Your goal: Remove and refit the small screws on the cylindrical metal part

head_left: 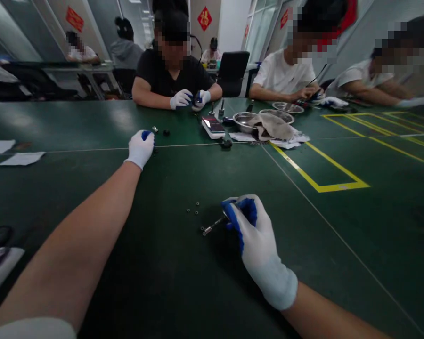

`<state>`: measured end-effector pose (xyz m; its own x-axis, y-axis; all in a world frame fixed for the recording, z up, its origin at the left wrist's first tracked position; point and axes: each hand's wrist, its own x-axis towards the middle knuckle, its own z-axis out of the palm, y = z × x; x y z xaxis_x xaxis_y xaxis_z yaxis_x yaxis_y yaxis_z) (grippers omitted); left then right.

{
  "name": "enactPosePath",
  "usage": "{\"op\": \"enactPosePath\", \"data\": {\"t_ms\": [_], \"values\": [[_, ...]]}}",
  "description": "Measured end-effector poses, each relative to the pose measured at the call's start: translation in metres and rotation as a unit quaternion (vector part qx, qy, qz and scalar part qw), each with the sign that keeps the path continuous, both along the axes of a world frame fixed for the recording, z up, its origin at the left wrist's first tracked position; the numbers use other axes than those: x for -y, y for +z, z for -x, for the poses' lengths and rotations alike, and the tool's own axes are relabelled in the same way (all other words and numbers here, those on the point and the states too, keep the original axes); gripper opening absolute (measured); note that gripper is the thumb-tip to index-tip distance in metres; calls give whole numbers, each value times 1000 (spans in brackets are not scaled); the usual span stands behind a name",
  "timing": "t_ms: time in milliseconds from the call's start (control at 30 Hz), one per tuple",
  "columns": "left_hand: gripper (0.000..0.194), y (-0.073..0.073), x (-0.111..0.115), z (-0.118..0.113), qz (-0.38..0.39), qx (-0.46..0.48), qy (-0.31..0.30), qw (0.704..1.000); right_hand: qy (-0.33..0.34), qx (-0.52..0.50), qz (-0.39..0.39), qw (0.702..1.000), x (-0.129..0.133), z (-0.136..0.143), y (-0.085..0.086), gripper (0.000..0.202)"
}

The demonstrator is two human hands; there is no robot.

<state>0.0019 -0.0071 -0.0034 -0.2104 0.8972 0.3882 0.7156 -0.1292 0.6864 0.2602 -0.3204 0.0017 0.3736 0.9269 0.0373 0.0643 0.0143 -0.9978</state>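
My right hand (259, 240), in a white glove with blue-coated fingers, is closed round a driver-like tool (217, 223). Its thin metal shaft points down to the left and ends in a cylindrical tip near the table. Close to that tip lie a few tiny metal rings or nuts (197, 213), some almost touching it. My left hand (140, 149), gloved the same way, reaches far across the table with its fingers curled in. What those fingers hold, if anything, is hidden. Just beyond it lie a small silver piece (155, 129) and a small black piece (166, 133).
Across the green table (162, 263), a co-worker's gloved hands (182, 100) handle a small dark part. A phone on a box (214, 126), metal bowls (243, 123) and a grey cloth (273, 127) stand mid-table. Yellow tape (342, 187) marks the right; paper sheets (20, 158) lie left.
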Motion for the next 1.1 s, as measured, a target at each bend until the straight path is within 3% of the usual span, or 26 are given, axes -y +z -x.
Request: {"op": "enactPosePath", "data": {"t_ms": [167, 300, 667, 867, 967, 1100], "values": [[43, 7, 37, -20, 58, -166, -103, 979, 0, 41, 0, 999, -1, -4, 2, 36], [50, 8, 69, -34, 96, -209, -143, 963, -12, 60, -8, 998, -7, -3, 2, 35], [40, 8, 186, -80, 47, -196, -274, 940, -71, 13, -78, 994, -30, -1, -15, 36], [41, 2, 217, -91, 27, -152, -320, 935, -84, 14, -115, 990, -40, -1, -19, 37], [41, 1, 218, -88, 9, -84, -313, 946, -85, 8, -114, 990, -40, -2, -19, 37], [36, 5, 228, -78, -100, 39, -183, 977, -73, 18, -116, 990, -37, -1, -17, 35]]}}
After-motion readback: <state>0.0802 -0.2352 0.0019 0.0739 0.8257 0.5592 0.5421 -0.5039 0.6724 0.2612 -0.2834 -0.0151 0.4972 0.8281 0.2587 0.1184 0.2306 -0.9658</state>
